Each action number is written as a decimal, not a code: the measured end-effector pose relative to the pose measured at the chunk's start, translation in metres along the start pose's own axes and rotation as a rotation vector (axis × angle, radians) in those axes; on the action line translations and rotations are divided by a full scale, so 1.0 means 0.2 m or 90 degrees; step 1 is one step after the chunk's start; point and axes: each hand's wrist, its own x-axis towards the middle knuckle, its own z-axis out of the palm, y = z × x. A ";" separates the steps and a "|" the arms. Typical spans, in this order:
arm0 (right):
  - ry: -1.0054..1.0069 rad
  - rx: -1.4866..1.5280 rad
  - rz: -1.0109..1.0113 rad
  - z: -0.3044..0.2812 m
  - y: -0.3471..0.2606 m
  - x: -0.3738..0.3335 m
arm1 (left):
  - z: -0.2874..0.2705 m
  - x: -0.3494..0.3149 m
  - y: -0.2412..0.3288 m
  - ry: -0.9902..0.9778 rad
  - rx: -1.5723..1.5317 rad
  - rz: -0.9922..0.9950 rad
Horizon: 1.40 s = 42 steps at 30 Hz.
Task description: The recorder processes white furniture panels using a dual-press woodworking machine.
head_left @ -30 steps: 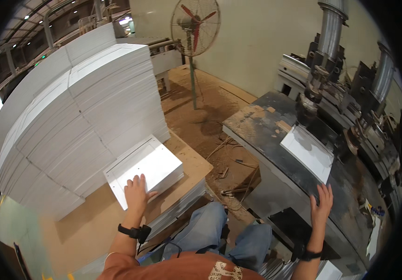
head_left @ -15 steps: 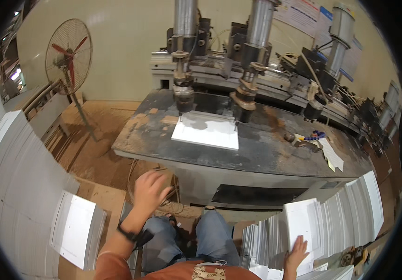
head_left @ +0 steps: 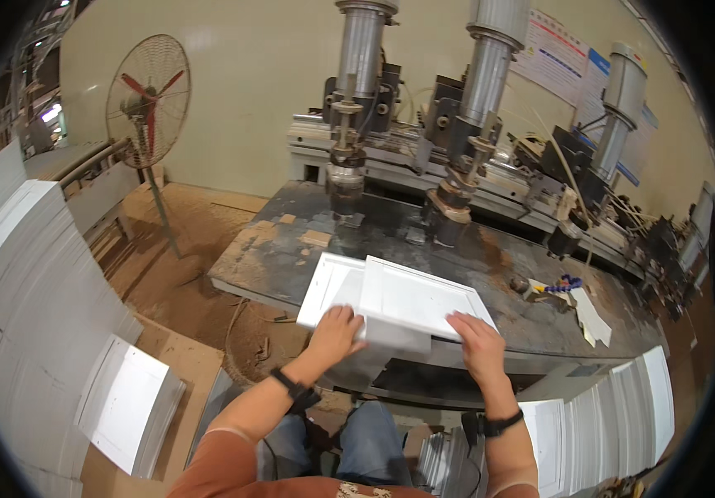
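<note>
Two white panels with framed faces overlap at the front edge of the dark machine table. My right hand (head_left: 475, 336) grips the near right corner of the upper white panel (head_left: 428, 295), which is tilted over the other. Curled at the near edge of the lower white panel (head_left: 328, 286) are the fingers of my left hand (head_left: 337, 334). The upper one covers much of this lower panel. Both panels reach past the table's near edge, away from the spindle heads (head_left: 449, 212) behind them.
Tall stacks of white panels stand at left (head_left: 34, 332) and right (head_left: 615, 407). A smaller pile (head_left: 129, 407) sits at lower left. The machine table (head_left: 291, 232) bears wood scraps, a blue coiled hose (head_left: 563, 285) and torn paper. A fan (head_left: 148, 100) stands beyond.
My right hand has brought a panel from the right stack over the table. The panel lying under the spindles has come toward me, and my left hand has moved to its near edge.
</note>
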 end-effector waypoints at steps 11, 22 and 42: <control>-0.246 0.021 0.148 0.90 0.23 0.36 | -1.22 -0.99 0.14 -0.064 0.224 0.017; -0.219 -0.017 0.141 0.83 0.00 0.43 | -1.43 -1.52 0.23 0.035 0.499 -0.546; -0.417 -0.325 0.829 -0.46 -0.18 -1.64 | -0.90 -0.97 -0.07 0.048 0.113 -0.355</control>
